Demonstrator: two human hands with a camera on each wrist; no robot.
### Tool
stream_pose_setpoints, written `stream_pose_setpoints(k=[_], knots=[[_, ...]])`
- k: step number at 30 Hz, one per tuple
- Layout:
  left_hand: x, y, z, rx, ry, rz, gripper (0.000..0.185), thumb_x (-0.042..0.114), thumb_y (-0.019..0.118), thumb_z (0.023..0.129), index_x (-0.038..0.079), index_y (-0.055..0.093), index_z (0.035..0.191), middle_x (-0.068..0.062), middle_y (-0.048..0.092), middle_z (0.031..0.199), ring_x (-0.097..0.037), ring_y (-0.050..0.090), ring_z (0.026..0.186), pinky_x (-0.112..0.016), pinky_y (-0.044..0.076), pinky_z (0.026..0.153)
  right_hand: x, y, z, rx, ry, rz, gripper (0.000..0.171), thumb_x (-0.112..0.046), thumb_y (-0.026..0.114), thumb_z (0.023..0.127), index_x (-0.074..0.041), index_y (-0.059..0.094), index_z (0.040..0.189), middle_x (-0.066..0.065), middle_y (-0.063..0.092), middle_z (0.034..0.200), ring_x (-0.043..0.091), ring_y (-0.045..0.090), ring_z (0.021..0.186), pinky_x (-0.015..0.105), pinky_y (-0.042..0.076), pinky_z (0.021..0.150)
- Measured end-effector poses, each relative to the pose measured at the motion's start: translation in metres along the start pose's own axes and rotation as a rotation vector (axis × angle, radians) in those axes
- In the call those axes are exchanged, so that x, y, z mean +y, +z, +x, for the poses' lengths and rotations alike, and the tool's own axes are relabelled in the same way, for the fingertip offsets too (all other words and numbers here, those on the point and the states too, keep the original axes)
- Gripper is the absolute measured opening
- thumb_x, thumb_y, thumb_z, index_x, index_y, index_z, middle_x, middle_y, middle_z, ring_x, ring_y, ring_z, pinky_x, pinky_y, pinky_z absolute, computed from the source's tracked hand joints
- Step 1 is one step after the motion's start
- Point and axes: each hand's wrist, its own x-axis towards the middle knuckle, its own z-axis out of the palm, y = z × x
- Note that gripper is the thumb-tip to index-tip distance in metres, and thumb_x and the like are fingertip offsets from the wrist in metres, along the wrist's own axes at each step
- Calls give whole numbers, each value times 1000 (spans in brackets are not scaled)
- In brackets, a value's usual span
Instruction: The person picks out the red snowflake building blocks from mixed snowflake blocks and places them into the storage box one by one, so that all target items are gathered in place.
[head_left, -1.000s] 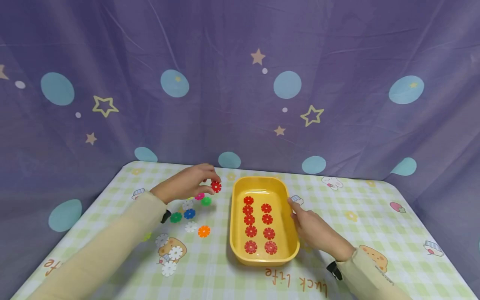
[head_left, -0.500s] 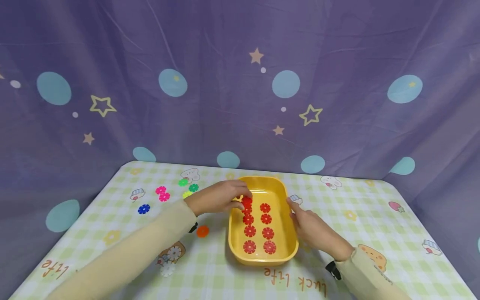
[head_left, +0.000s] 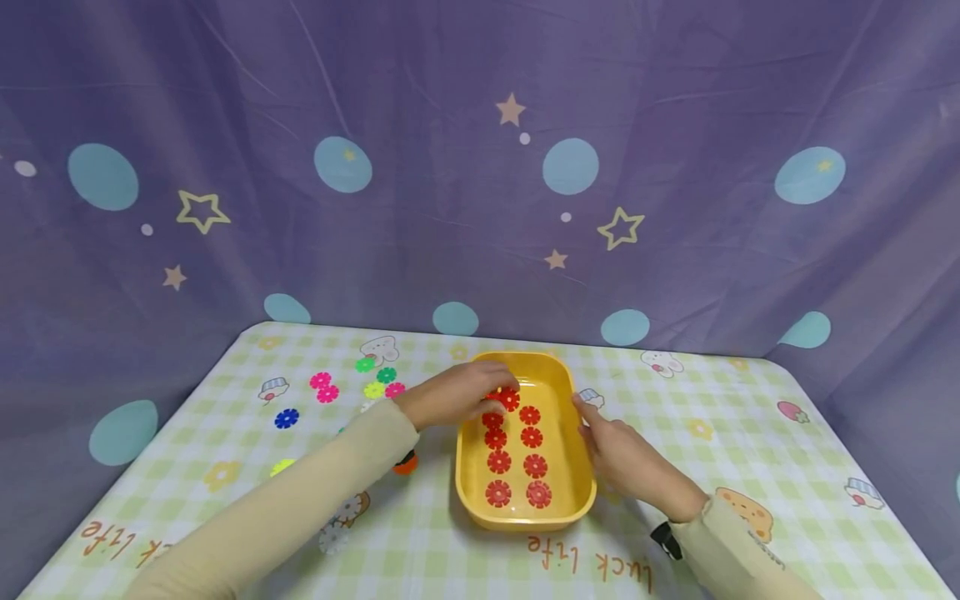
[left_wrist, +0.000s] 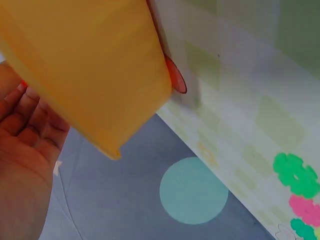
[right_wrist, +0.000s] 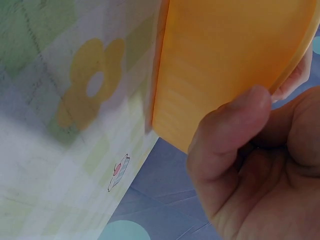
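Note:
A yellow plastic tray (head_left: 564,450) stands in the middle of the table, with red notched snowflake discs (head_left: 535,466) laid inside in two columns. My left hand (head_left: 459,394) reaches over its left rim and pinches another red snowflake disc (head_left: 510,401) near the far end. In the left wrist view that hand (left_wrist: 25,145) shows beyond the tray wall (left_wrist: 95,75), with only a speck of red at the fingers. On the right side, my right hand (head_left: 630,462) grips the tray's rim; the right wrist view has this hand (right_wrist: 255,165) against the outer wall.
Loose discs lie left of the tray: pink (head_left: 327,393), blue (head_left: 287,418), light green (head_left: 365,365), yellow (head_left: 373,389), white (head_left: 333,540) and orange (head_left: 405,467). The left sleeve (head_left: 300,500) covers part of that area. A purple curtain (head_left: 480,208) hangs behind the checked table.
My left hand has carried the red disc rightward from above the loose discs into the tray, then slightly further right at its far end. The right hand keeps its hold on the rim.

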Motion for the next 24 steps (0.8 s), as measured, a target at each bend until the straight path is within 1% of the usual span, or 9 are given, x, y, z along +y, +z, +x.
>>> stream_pose_setpoints(k=[3,9,14,16,21,24], knots=[[0,4,4,3,-2,12,33,20,70,86,7,62,115,0,58,109,-13,52,101,-25,42,93,0,0,0,2,0,1,48,-7,49,98,5,34,142,9,65,77,14,61,71,39,52,75],[-1,9,10,1,-38,27,34,21,69,87,7,61,117,1,58,109,-12,52,102,-26,41,94,0,1,0,5,-9,8,48,-7,48,98,5,33,142,13,66,82,14,62,72,39,51,75],[-5,13,12,7,-64,38,34,22,69,87,9,61,117,2,58,112,-11,52,106,-26,41,95,0,0,0,-5,-12,13,49,-7,47,98,5,32,143,6,63,74,10,58,67,37,51,73],[-6,14,13,16,-67,41,33,22,68,88,9,61,117,1,59,113,-12,52,107,-27,40,96,0,0,0,-4,-13,13,49,-7,47,98,5,32,143,6,62,73,9,57,66,37,51,72],[-8,15,16,32,-60,51,32,21,68,89,8,61,117,0,60,113,-14,53,108,-29,39,97,0,1,1,6,-12,8,48,-7,49,98,6,34,142,13,66,82,15,62,72,40,52,76],[-9,15,18,31,-70,63,32,22,68,88,8,62,117,1,59,113,-14,53,108,-29,40,96,1,1,1,5,-5,4,48,-7,49,98,5,34,142,14,66,83,16,62,73,40,51,76]])
